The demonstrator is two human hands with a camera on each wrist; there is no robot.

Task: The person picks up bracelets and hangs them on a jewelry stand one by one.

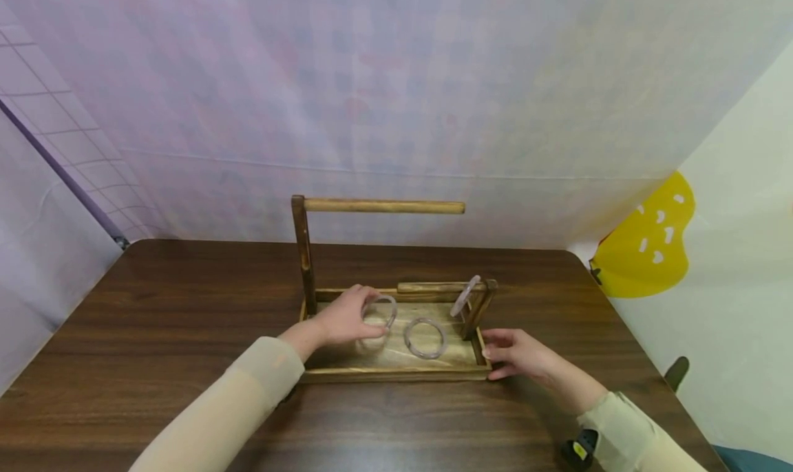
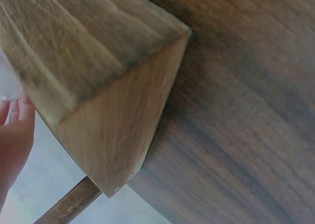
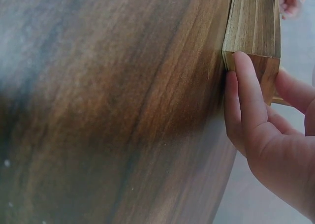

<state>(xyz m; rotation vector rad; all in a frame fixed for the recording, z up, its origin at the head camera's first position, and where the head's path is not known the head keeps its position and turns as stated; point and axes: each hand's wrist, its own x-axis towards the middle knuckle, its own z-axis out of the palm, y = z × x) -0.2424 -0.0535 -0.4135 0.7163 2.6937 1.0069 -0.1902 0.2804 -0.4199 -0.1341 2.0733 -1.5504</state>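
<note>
Holding a pale translucent ring (image 1: 394,312) in the left hand (image 1: 337,319), pinched across its width between thumb and fingertips, on edge over the left part of a wooden tray (image 1: 396,374). Cannot tell contact or gap between ring and tray floor. In the left wrist view, only partly in sight at the picture's edge.

Touching the tray's right end with the right hand (image 1: 523,355), fingers stretched out and slightly apart, close to the near corner.

Lying flat on the tray floor, between held ring and right end: a second ring (image 1: 444,338). Hanging on the short bar (image 1: 427,287), near the short post (image 1: 477,314): a third ring (image 1: 460,305), tilted. Rising at the tray's left end: a tall post (image 1: 303,259) with a long bar (image 1: 384,206) reaching rightward. Beneath everything, a dark wood-grained tabletop (image 1: 186,300); behind, a pale checked curtain (image 1: 372,114); off to the right, a yellow shape (image 1: 647,241) with white marks.
</note>
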